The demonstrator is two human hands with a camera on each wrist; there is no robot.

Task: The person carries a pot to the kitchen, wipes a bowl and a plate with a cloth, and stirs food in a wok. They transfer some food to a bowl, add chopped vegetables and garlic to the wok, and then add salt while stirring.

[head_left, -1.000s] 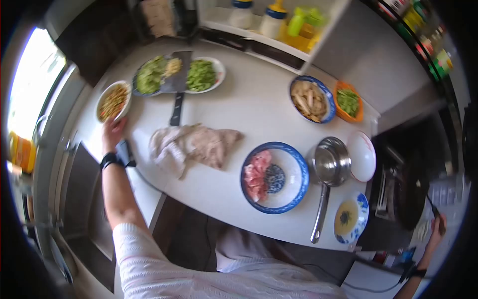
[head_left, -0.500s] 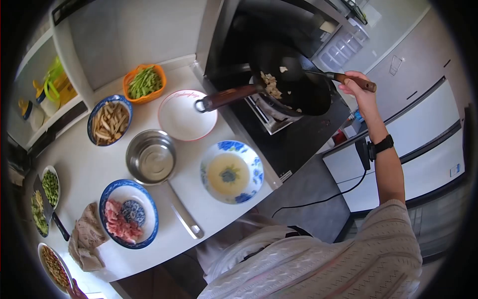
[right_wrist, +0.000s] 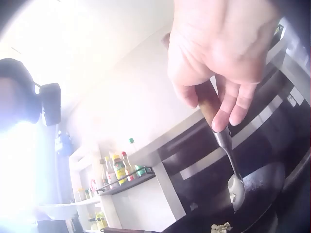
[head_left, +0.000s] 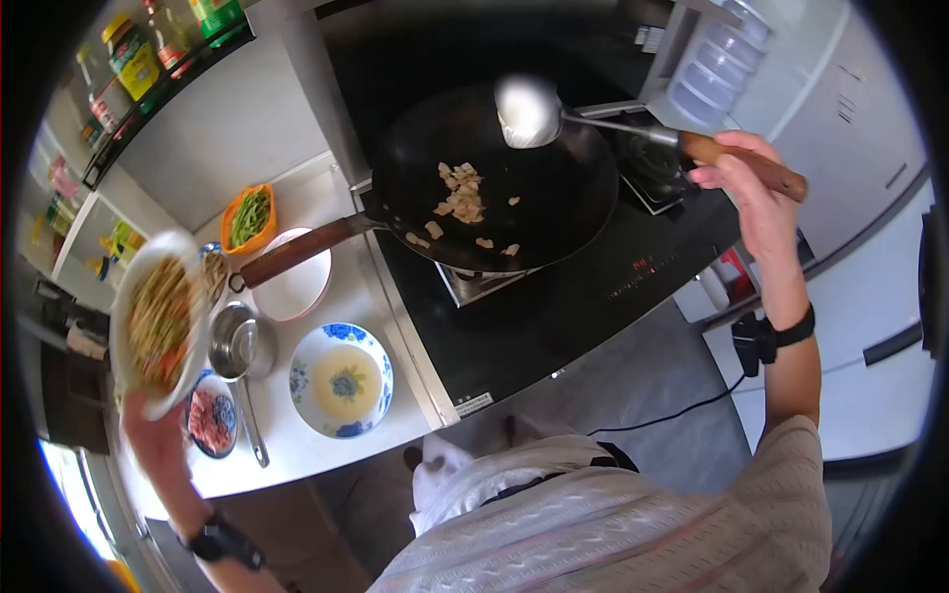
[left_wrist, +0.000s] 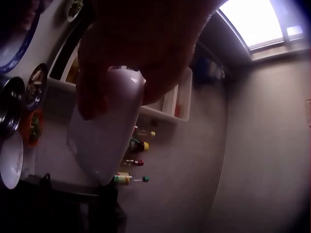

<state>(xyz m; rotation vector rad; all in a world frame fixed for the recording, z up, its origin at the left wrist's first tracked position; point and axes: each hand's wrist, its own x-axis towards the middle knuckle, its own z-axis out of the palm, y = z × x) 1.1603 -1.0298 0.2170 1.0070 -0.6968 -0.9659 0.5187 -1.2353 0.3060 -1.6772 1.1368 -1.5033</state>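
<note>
My left hand (head_left: 163, 450) grips the edge of a white bowl (head_left: 202, 321), raised and tilted over the left of the counter. Inside the bowl is a chopped mix (head_left: 158, 321), green and brown with orange bits. The left wrist view shows fingers and thumb on either side of the bowl wall (left_wrist: 107, 133). With my right hand (head_left: 759, 193) I hold a ladle (head_left: 527, 114) by its wooden handle. The ladle's head is above the far right part of a black wok (head_left: 554, 212). Pale cooked pieces (head_left: 462, 193) lie in the wok, mostly left of centre.
The wok's wooden handle (head_left: 306, 252) points left over a white bowl (head_left: 314, 287). Nearby on the counter are a blue-flowered plate with liquid (head_left: 368, 420), a steel saucepan (head_left: 225, 341), a bowl of raw meat (head_left: 211, 423) and an orange basket of greens (head_left: 250, 219). Bottles (head_left: 133, 59) line a shelf.
My left hand has lifted the bowl of chopped mix off the counter and brought it toward the stove. The ladle has risen from inside the wok, and the head view has turned to the stove.
</note>
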